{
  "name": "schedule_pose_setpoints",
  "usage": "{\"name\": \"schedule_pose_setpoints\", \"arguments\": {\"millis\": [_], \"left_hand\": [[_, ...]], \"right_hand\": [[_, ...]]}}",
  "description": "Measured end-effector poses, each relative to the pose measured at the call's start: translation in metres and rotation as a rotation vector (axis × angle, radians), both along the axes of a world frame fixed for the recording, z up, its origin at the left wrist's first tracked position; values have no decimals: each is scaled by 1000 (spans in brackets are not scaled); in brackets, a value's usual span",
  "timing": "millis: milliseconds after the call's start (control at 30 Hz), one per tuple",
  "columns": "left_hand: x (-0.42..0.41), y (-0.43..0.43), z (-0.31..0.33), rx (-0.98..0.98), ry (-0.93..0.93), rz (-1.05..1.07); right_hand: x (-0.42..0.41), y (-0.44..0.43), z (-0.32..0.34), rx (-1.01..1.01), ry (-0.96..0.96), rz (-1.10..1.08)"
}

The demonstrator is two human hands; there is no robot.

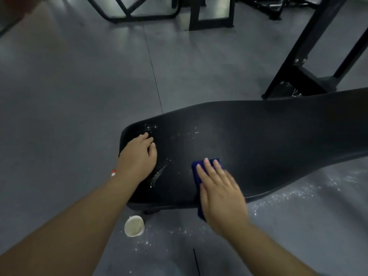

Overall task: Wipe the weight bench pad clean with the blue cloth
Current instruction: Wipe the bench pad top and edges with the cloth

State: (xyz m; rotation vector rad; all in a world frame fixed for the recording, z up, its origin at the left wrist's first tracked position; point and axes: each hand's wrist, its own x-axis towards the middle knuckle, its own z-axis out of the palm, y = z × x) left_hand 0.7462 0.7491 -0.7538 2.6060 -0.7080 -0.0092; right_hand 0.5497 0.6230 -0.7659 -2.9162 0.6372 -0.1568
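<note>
Floor [79, 86]: grey, matte, seamed sheet flooring; white powder is lying scattered on it beneath the pad's near edge.

Cup [134, 226]: small, round, pale, open-topped, holding a light granular fill; it is standing on the floor just below the pad's narrow end. Risk: a swept arm or dropped cloth could be tipping it and spreading more powder.

Left hand [137, 156]: it is resting palm-down on the pad's narrow end, fingers [148, 136] loosely curled and holding nothing. Risk: it is sitting beside white specks and a smeared streak, so it could be pressing residue into the grain or blocking that patch from the cloth.

Weight bench pad [258, 136]: black, smooth-skinned, softly contoured upholstery, widening to the right; white specks are clustering toward its left end.

Blue cloth [196, 172]: dark blue, folded flat, soft; it is lying on the pad near the front edge, under the right hand.

Right hand [221, 190]: fingers are spread flat, pinning the cloth. Risk: strokes toward the near edge are likely pushing powder onto the floor rather than lifting it.

Black frame [310, 62]: rigid steel, angular, bolted.
</note>
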Motion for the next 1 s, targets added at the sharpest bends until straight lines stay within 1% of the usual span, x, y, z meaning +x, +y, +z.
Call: {"name": "schedule_pose_setpoints", "arguments": {"millis": [33,100,167,200,267,300,367,467,500,533,600,667,733,800,833,867,900,1000], "left_hand": [[2,0,0,30,-12,-7],[3,-2,0,84,-52,-13],[1,-6,0,125,-88,-7],[0,-8,0,135,-92,-2],[1,-11,1,149,-84,12],[1,-12,3,164,-82,14],[3,-14,7,224,-96,-7],[7,-17,14,306,-134,-50],[8,-16,16,300,-123,-48],[9,-15,16,285,-114,-38],[10,-13,15,256,-131,-15],[11,-14,13,226,-139,-7],[11,-14,10,192,-144,7],[10,-15,8,150,-151,23],[10,-15,7,129,-142,35],[11,-15,7,117,-135,54],[12,-16,7,113,-137,81],[15,-18,14,114,-113,129]], "right_hand": [[-4,-19,2,-7,23,-60],[-10,-58,8,31,44,-316],[-8,-79,14,70,27,-559],[-1,-79,15,78,-2,-622],[22,-63,14,88,-59,-664],[35,-47,11,103,-93,-646],[57,-8,12,177,-148,-507],[68,32,20,320,-171,-144],[64,32,19,311,-167,-56],[59,23,18,264,-155,-12],[51,-16,13,140,-114,-65],[47,-66,8,84,-89,-236],[54,-102,11,102,-44,-453],[76,-107,9,132,-49,-632],[91,-97,7,140,-65,-672],[105,-80,6,152,-82,-646],[116,-58,5,167,-95,-551],[125,2,10,219,-62,-88]]}}
